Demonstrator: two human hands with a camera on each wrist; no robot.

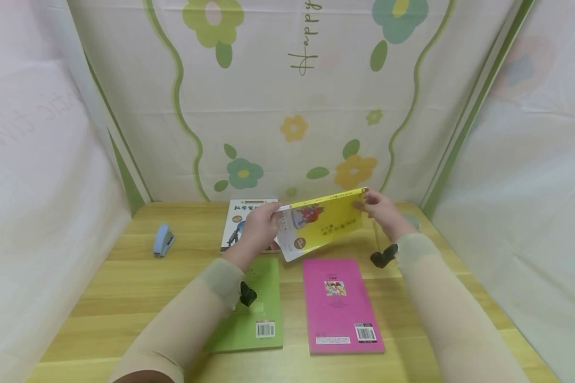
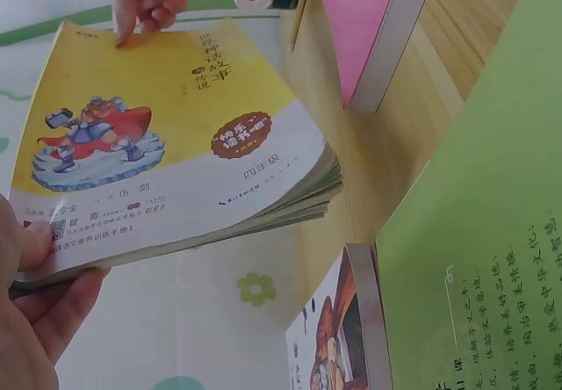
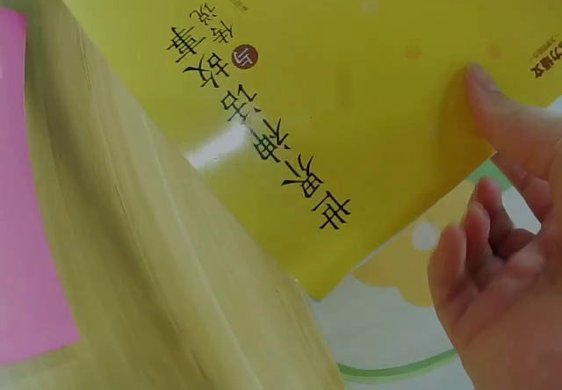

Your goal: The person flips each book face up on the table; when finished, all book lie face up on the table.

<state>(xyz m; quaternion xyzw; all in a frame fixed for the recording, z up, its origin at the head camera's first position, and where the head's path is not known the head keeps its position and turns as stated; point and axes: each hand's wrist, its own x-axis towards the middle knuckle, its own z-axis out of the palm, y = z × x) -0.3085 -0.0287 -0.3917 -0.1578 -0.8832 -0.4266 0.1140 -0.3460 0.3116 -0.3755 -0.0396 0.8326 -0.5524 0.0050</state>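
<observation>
A yellow book (image 1: 323, 223) with a cartoon figure on its cover is held tilted above the wooden table (image 1: 124, 287). My left hand (image 1: 259, 226) grips its left end, thumb on the cover and fingers (image 2: 53, 315) underneath. My right hand (image 1: 380, 210) pinches the far right corner, with the thumb (image 3: 496, 113) lying on the cover (image 3: 334, 83). In the left wrist view the book's (image 2: 176, 135) pages fan slightly at the free corner.
A pink book (image 1: 340, 306) and a green book (image 1: 259, 314) lie flat side by side near the front edge. A white book (image 1: 241, 218) lies behind them under my left hand. A blue stapler (image 1: 163, 240) sits at the left. Flowered cloth walls enclose the table.
</observation>
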